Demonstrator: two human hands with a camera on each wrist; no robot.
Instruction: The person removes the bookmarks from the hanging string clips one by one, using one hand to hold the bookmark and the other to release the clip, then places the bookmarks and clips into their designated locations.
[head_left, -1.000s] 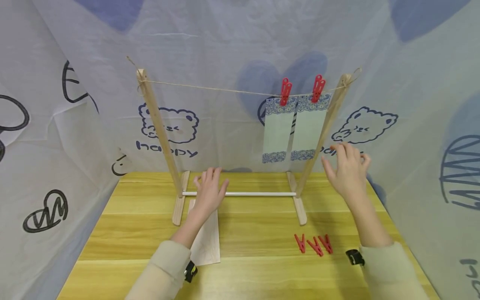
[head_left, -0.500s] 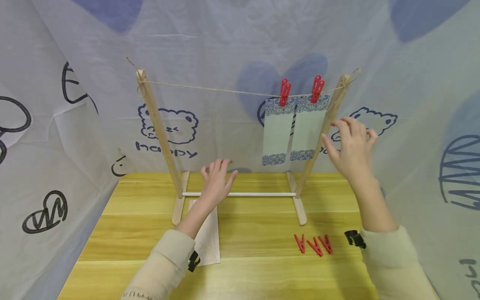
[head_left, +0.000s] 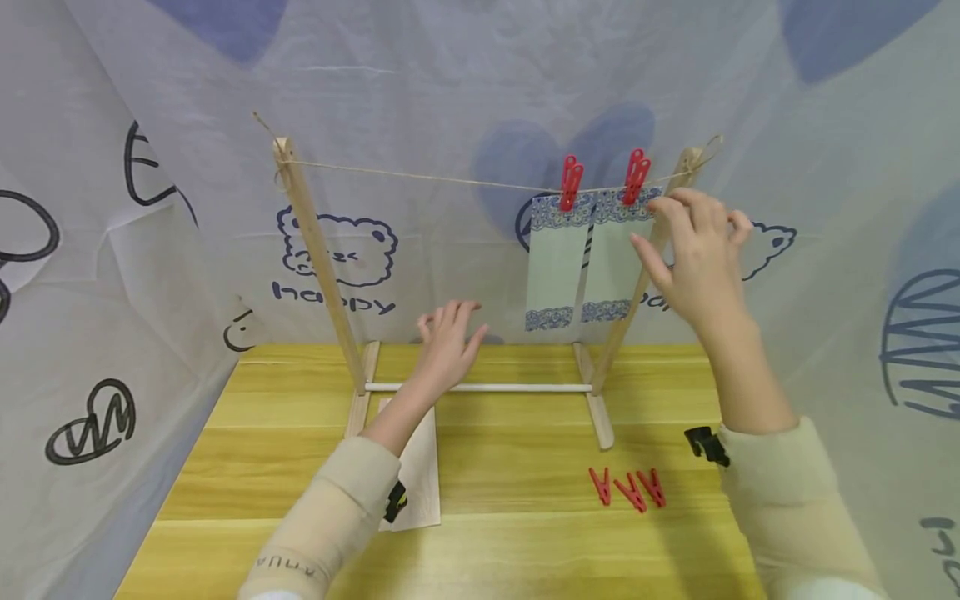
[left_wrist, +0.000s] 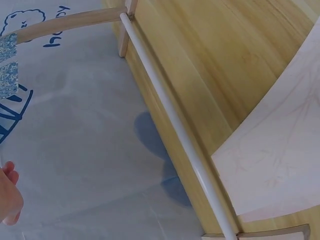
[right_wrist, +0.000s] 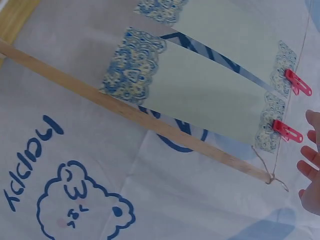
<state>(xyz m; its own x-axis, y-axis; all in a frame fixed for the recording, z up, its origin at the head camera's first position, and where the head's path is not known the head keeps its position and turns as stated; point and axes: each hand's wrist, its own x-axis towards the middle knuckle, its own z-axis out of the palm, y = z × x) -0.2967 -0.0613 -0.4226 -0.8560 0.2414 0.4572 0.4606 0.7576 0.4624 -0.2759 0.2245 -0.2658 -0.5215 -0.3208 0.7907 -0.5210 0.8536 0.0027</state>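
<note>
Two pale green paper strips with blue patterned ends hang from a string (head_left: 420,176): a left strip (head_left: 557,267) and a right strip (head_left: 611,262). A red clothespin (head_left: 572,185) holds the left one, and another red clothespin (head_left: 637,178) the right one. My right hand (head_left: 701,258) is raised beside the right strip with loosely bent fingers and nothing in them; in the right wrist view its fingertips are near the clothespins. My left hand (head_left: 450,346) hovers over the rack's white crossbar (head_left: 517,387), fingers relaxed, holding nothing.
A wooden rack with a left post (head_left: 318,258) and a right post (head_left: 617,333) carries the string. Several red clothespins lie on the table (head_left: 517,483) at the right, one clothespin (head_left: 601,487) among them. A pale sheet (head_left: 420,483) lies under my left forearm. Printed cloth (head_left: 420,83) surrounds the table.
My right hand has risen from beside the rack's right post toward the string. My left hand has moved up and to the right. The strips and clothespins stay in place.
</note>
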